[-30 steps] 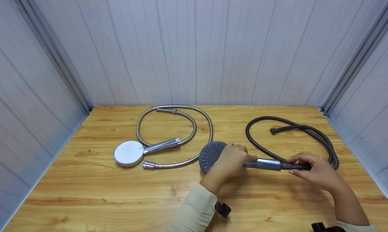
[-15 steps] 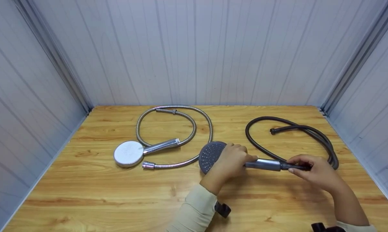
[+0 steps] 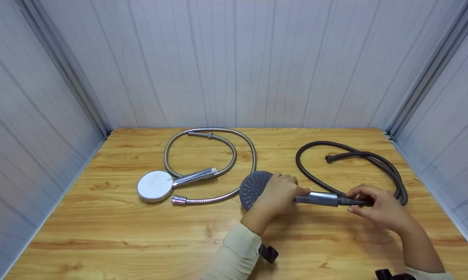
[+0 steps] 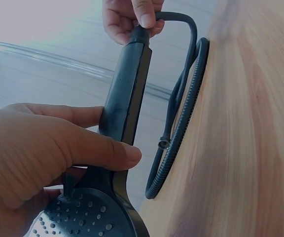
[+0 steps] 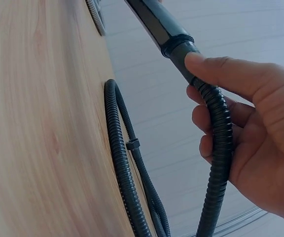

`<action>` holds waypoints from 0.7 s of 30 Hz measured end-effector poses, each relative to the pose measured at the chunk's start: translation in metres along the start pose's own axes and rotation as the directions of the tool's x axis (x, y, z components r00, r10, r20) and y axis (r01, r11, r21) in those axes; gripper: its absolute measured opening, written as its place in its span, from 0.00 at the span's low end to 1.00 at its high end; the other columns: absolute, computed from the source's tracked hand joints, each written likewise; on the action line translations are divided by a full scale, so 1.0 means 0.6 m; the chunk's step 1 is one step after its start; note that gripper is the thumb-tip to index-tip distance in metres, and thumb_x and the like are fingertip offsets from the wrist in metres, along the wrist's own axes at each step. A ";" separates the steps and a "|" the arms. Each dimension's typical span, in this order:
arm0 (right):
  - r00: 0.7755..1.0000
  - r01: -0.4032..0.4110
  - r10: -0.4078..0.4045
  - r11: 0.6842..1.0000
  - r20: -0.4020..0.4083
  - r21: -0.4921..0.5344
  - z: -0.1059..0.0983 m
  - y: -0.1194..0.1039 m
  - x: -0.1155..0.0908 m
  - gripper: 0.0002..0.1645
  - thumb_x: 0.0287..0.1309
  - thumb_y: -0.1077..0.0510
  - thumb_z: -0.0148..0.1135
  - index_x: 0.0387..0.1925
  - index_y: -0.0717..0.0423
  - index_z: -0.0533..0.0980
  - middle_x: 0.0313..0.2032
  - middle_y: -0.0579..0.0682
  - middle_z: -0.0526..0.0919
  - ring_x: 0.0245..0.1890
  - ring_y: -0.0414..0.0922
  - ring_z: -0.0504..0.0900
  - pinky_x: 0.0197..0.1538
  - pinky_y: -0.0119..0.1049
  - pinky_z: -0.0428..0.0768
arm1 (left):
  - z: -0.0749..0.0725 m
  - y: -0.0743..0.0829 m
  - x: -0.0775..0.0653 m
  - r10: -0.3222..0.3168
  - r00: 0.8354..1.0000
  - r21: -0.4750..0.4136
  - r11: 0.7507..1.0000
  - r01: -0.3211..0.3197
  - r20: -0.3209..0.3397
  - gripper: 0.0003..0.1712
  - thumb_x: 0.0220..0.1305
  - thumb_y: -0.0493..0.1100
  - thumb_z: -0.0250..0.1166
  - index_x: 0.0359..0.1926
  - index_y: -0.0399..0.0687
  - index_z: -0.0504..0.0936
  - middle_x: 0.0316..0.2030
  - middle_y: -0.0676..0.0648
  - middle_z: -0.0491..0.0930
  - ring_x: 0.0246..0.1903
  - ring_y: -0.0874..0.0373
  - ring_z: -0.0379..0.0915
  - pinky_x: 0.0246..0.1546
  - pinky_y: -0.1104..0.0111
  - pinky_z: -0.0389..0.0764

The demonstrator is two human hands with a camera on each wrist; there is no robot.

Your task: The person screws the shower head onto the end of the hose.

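My left hand grips the dark grey shower head where its round, dotted face meets the handle. In the left wrist view the thumb lies across the neck of the handle. My right hand pinches the end fitting of the black shower hose, which lines up with the handle's end. The right thumb lies on the fitting, while the other fingers curl behind the ribbed hose. The shower head is held above the table, and the hose's joint inside the handle is hidden.
On the left of the wooden table lies a chrome shower head with a white face. A coiled silver hose lies behind it. The black hose's free end rests at the right. Pale panel walls enclose the table.
The right thumb and fingers shift slightly around the hose fitting. The left hand and the shower head stay in place.
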State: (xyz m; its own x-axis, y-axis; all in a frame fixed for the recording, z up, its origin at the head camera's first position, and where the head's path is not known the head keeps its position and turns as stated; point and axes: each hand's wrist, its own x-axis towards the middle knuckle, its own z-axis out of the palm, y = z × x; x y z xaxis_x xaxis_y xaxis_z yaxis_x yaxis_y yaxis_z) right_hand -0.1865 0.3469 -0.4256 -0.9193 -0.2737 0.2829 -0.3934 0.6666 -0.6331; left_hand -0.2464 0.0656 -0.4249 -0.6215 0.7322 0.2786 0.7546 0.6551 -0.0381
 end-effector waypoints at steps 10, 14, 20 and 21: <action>1.000 -0.025 0.025 1.000 0.017 0.017 0.000 -0.001 -0.001 0.14 0.52 0.61 0.73 0.42 0.53 0.81 0.33 0.46 0.82 0.27 0.38 0.75 0.29 0.32 0.74 | -0.002 0.000 -0.001 0.002 1.000 -0.014 1.000 -0.003 -0.016 0.25 0.53 0.46 0.73 0.53 0.72 0.84 0.36 0.55 0.83 0.33 0.61 0.72 0.37 0.70 0.66; 0.999 -0.034 0.034 0.999 0.020 0.025 -0.001 -0.001 -0.002 0.13 0.54 0.59 0.71 0.42 0.54 0.81 0.36 0.46 0.83 0.30 0.37 0.78 0.31 0.32 0.77 | -0.001 -0.001 -0.001 0.010 1.000 -0.020 1.000 -0.011 -0.022 0.26 0.52 0.45 0.74 0.53 0.72 0.84 0.36 0.55 0.83 0.32 0.61 0.72 0.36 0.70 0.66; 0.998 -0.051 0.050 0.998 0.034 0.036 -0.003 -0.002 -0.001 0.11 0.59 0.57 0.67 0.44 0.53 0.82 0.37 0.47 0.85 0.32 0.38 0.81 0.32 0.32 0.78 | -0.003 -0.001 -0.001 0.008 1.000 -0.014 1.000 -0.008 -0.020 0.25 0.54 0.44 0.72 0.52 0.73 0.84 0.36 0.55 0.83 0.33 0.60 0.73 0.35 0.69 0.65; 0.998 -0.055 0.053 0.998 0.040 0.040 -0.003 -0.002 -0.001 0.11 0.60 0.56 0.66 0.44 0.54 0.82 0.37 0.47 0.85 0.32 0.38 0.81 0.32 0.33 0.79 | -0.004 -0.001 -0.001 0.006 1.000 -0.011 1.000 -0.006 -0.019 0.25 0.54 0.44 0.72 0.52 0.73 0.84 0.36 0.55 0.83 0.33 0.60 0.73 0.35 0.69 0.65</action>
State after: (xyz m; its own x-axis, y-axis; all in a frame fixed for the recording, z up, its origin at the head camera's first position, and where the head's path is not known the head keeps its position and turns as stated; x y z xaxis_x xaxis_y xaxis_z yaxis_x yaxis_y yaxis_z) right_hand -0.1856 0.3477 -0.4236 -0.9387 -0.2655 0.2199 -0.3429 0.6525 -0.6758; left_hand -0.2460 0.0641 -0.4229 -0.6131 0.7322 0.2966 0.7606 0.6486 -0.0287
